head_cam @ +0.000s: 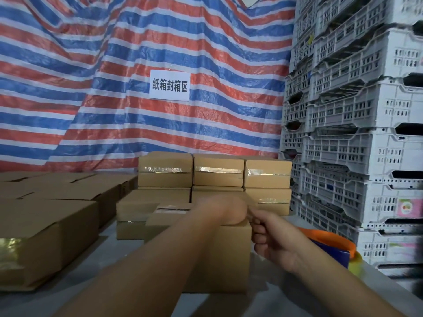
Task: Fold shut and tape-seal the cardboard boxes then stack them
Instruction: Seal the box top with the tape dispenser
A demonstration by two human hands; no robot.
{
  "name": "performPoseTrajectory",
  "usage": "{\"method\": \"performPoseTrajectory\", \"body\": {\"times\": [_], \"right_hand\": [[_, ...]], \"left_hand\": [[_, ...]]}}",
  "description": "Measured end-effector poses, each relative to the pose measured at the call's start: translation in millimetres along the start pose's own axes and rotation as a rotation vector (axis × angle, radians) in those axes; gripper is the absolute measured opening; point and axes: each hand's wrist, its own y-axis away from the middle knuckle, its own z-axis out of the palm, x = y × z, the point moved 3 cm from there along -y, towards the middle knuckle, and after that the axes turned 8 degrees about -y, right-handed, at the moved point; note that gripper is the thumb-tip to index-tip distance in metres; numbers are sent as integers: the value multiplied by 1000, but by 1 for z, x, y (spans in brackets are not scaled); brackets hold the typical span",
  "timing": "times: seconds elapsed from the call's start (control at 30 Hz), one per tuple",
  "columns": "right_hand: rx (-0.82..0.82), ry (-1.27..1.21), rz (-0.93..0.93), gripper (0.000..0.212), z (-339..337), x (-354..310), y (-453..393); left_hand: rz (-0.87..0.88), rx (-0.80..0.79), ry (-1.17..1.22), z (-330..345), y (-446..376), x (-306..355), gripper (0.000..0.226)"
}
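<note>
A closed cardboard box (229,259) stands on the grey table in front of me. My left hand (225,209) lies blurred on its top and presses down on it; the fingers are hidden. My right hand (270,236) is curled into a fist at the box's upper right edge, thumb and fingers pinched together. Whether it pinches tape I cannot tell. A tape dispenser (329,245) with an orange roll and a blue and yellow body lies just right of that hand. Taped boxes (217,172) are stacked in two layers behind.
Several more cardboard boxes (57,191) fill the left side of the table, the nearest one (41,239) with shiny tape on its end. Grey plastic crates (357,133) tower at the right. A striped tarp (137,65) with a paper sign hangs behind.
</note>
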Motion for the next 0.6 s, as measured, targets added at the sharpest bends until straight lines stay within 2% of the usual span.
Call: {"method": "performPoseTrajectory", "body": {"times": [0.07,0.13,0.3,0.4,0.47,0.53,0.6], "right_hand": [[12,50,-25,44,-1,5,0],[17,124,-27,43,1,14,0],[105,137,-31,44,11,26,7],[185,247,51,56,9,29,13],[197,292,78,54,7,33,17],[242,339,-44,44,5,27,20],[296,361,-279,32,9,10,18]], "left_hand": [[-5,6,-7,1,-2,-1,20],[-5,1,-29,1,-2,-1,23],[-7,-12,-45,-1,1,0,20],[-55,5,24,-4,6,0,32],[-78,6,41,-5,12,1,34],[-101,56,101,-8,17,1,31],[-170,149,370,-10,22,-3,20]]}}
